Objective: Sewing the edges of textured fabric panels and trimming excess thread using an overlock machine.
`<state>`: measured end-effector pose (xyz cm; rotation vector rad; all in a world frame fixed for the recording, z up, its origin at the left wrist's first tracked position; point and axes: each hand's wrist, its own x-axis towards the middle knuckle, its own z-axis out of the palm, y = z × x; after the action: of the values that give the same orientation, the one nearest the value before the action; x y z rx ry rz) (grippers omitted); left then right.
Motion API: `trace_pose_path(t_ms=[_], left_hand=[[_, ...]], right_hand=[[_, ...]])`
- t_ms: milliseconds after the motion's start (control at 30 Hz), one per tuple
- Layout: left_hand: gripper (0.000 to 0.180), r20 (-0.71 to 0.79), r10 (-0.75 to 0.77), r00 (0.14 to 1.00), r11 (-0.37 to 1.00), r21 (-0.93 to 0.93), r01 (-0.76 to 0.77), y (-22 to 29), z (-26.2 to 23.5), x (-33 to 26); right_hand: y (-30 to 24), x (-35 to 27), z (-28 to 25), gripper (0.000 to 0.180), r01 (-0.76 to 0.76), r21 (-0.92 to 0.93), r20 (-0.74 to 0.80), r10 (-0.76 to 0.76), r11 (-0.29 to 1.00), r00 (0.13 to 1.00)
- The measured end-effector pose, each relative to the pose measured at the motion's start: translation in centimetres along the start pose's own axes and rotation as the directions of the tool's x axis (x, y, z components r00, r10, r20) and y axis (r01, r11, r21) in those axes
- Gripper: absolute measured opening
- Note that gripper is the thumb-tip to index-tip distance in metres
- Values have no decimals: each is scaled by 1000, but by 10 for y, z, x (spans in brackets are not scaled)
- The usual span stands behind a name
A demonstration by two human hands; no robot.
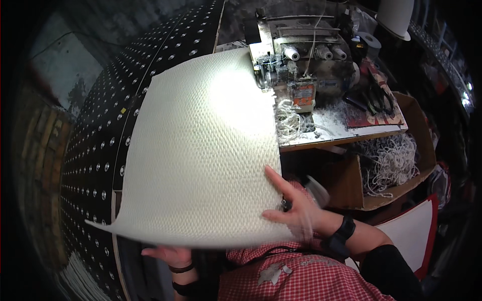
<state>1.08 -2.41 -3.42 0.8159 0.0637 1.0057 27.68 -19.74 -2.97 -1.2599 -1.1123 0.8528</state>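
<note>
A large cream mat (196,165) with a woven, ribbed texture spreads in front of me, its far right corner against the head of a sewing machine (321,65). My right hand (293,203) rests on the mat's near right edge, index finger and thumb stretched apart. A small dark thing shows between them, too little of it to name. My left hand (173,256) is below the mat's near edge, palm up with fingers extended; the mat hides part of it. The mat's near left corner curls outward.
Loose white thread (288,123) lies by the machine on the worktable (346,131). Black-handled scissors (379,98) lie to the right. A cardboard box (351,185) holds tangled thread below. A dark panel with rows of shiny studs (95,150) runs along the left.
</note>
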Motion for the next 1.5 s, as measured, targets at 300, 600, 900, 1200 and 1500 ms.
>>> trace_pose_path(t_ms=[300, 600, 900, 1200, 1500], left_hand=[[63, -183, 24, 983, 990, 138, 2, 22, 25, 25], [52, -449, -57, 892, 914, 335, 227, 16, 36, 97], [54, -369, -43, 928, 886, 416, 206, -1, 37, 167], [53, -314, -34, 949, 881, 438, 177, -23, 33, 245], [46, -355, -67, 932, 884, 411, 221, -46, 5, 331]], right_hand=[[6, -17, 15, 82, 54, 98, -52, -49, 994, 997], [-3, -20, 16, 54, 59, 71, -273, -37, 996, 961], [-2, -14, 4, 30, 72, -9, -361, -71, 997, 930], [3, -10, 2, 28, 66, 93, -422, -21, 993, 906], [11, -5, 0, 26, 3, 152, -462, 69, 988, 884]])
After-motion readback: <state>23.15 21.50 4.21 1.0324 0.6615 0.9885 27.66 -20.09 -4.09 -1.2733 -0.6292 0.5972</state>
